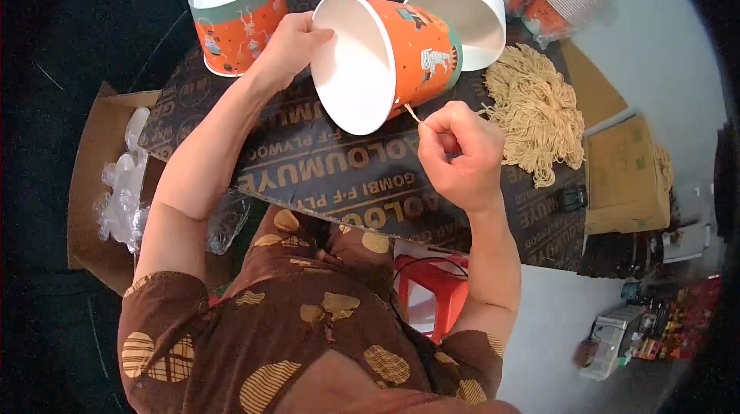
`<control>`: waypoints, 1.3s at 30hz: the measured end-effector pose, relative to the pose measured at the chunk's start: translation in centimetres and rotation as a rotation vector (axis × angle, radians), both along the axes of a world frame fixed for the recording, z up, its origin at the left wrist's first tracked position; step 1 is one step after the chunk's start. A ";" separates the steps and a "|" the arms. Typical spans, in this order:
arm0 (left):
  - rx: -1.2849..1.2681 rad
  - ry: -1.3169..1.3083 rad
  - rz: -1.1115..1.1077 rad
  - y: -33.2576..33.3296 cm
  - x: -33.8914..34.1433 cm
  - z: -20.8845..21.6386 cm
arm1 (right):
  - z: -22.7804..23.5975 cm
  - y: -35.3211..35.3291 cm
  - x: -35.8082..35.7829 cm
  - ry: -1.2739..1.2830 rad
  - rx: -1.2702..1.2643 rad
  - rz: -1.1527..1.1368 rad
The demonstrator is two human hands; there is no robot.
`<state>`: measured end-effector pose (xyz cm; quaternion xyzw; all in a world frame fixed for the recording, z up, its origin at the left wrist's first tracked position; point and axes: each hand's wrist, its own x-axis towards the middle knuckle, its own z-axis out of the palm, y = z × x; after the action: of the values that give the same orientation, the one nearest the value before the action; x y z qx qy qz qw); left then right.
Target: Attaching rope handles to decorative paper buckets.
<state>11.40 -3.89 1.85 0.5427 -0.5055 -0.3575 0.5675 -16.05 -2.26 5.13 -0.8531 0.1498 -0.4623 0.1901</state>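
Right hand (462, 156): thumb and forefinger pinched on a short length of tan cord (413, 112), other fingers curled in. The cord meets the outer wall of an orange paper bucket (416, 48) just below its rim; whether it passes through a hole, cannot tell.

Left hand (289, 48): gripping the bucket's rim, thumb inside. Bucket held tilted above the table, mouth toward the wearer.

Technique, my judgement: pinch close to the cord's end so it stays stiff, keep any pull in line with the wall's opening, and grip the rim lightly lest the paper crease.

Materials: smooth white lining, rolled lip, printed figures, green band at the base. Beyond it, another paper bucket (487, 17) on its side, white interior showing. Right: loose heap of cord (536, 109), twisted, tangled, matte. Left: upturned bucket (243, 25), base up. Beneath all, dark film-faced plywood table (339, 163).
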 end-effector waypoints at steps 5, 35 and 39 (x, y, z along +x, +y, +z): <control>-0.004 -0.038 0.027 0.0 0.0 0.0 | 0.0 0.1 0.1 0.018 0.027 0.018; -0.299 -0.522 -0.279 8.5 -7.0 5.3 | 0.3 0.5 0.9 -0.059 0.005 0.168; -0.170 -0.361 -0.368 8.4 -8.0 4.4 | -0.3 0.2 1.3 -0.056 -0.069 0.178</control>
<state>3.38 4.49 6.23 0.4470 -0.7169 -0.3086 0.4371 -14.70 -2.06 4.85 -0.8557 0.0520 -0.4722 0.2051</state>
